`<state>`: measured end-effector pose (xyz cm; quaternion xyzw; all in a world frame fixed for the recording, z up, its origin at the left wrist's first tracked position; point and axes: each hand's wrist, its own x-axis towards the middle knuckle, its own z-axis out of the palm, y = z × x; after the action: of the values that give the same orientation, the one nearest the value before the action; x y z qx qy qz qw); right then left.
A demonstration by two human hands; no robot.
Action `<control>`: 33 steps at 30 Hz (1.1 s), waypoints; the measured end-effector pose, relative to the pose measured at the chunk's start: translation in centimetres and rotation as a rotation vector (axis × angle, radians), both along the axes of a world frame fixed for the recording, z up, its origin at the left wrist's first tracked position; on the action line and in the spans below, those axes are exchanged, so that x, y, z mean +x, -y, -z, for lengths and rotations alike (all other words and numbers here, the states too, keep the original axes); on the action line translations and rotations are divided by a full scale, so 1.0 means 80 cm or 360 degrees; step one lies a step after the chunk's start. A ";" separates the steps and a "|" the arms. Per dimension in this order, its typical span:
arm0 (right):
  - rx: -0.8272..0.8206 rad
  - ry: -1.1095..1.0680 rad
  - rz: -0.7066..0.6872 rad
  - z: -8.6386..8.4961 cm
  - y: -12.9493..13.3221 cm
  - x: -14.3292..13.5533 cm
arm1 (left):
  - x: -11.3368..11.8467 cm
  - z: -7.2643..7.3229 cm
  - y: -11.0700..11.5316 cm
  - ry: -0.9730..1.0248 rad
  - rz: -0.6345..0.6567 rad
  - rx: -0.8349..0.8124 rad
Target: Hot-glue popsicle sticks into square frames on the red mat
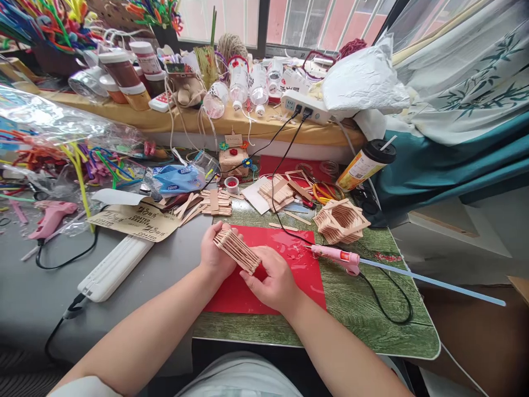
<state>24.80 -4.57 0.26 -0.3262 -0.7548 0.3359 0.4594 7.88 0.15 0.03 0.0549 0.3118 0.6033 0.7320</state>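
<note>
Both my hands hold a block of stacked wooden craft sticks point(237, 251), tilted down to the right above a red sheet point(289, 275). My left hand point(217, 255) grips its upper left end, and my right hand point(275, 278) has its fingers and thumb round the lower right end. To the right, a pink glue gun point(336, 255) with a long pale blue glue stick lies with its nozzle over the sheet's edge. Behind it sits a hollow, many-sided structure of craft sticks point(342, 220). Loose sticks point(215, 203) lie in a pile behind my left hand.
A drink cup point(367, 162) stands at the back right. A sandpaper sheet point(138, 219), a white bar-shaped device point(115, 267) and a second pink glue gun point(53, 216) lie left. Black cords cross from a power strip point(306, 107) on the cluttered sill.
</note>
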 end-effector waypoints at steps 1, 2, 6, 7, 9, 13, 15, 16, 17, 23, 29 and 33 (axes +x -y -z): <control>0.0021 0.0004 0.0006 0.000 0.000 0.000 | 0.000 0.001 0.000 0.0022 0.0029 0.0012; 0.0041 0.0008 0.0013 -0.001 0.001 0.000 | 0.001 0.001 0.000 0.0041 0.0051 0.0016; 0.0156 0.0039 0.0068 0.000 0.005 -0.001 | 0.005 -0.003 0.001 0.0083 0.0099 -0.0034; 0.0187 0.0052 0.0085 0.000 0.006 -0.001 | 0.007 -0.004 0.001 0.0093 0.0110 -0.0051; 0.0237 0.0079 0.0110 -0.001 0.008 0.000 | 0.009 -0.006 0.001 0.0116 0.0137 -0.0070; 0.0254 0.0090 0.0110 -0.002 0.009 0.001 | 0.012 -0.010 0.001 0.0126 0.0152 -0.0058; 0.0229 0.0087 0.0107 0.000 0.009 0.001 | 0.013 -0.012 0.001 0.0113 0.0143 -0.0053; 0.0210 0.0086 0.0105 0.002 0.009 0.001 | 0.014 -0.013 0.001 0.0107 0.0137 -0.0052; 0.0191 0.0082 0.0101 0.003 0.009 0.001 | 0.014 -0.013 0.002 0.0100 0.0136 -0.0053; -0.0001 -0.0056 -0.0003 0.005 0.010 0.008 | 0.010 -0.012 0.002 0.0052 0.0153 -0.0041; -0.0035 -0.0171 -0.0001 -0.001 0.008 0.015 | 0.007 -0.011 0.002 0.0099 0.0162 -0.0045; 0.0063 -0.0170 0.0004 0.003 0.006 0.013 | 0.008 -0.012 0.002 0.0116 0.0157 -0.0051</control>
<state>25.85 -5.07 0.00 -0.2997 -0.7351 0.3374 0.5059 8.53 -0.04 0.96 0.0366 0.2915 0.5630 0.7725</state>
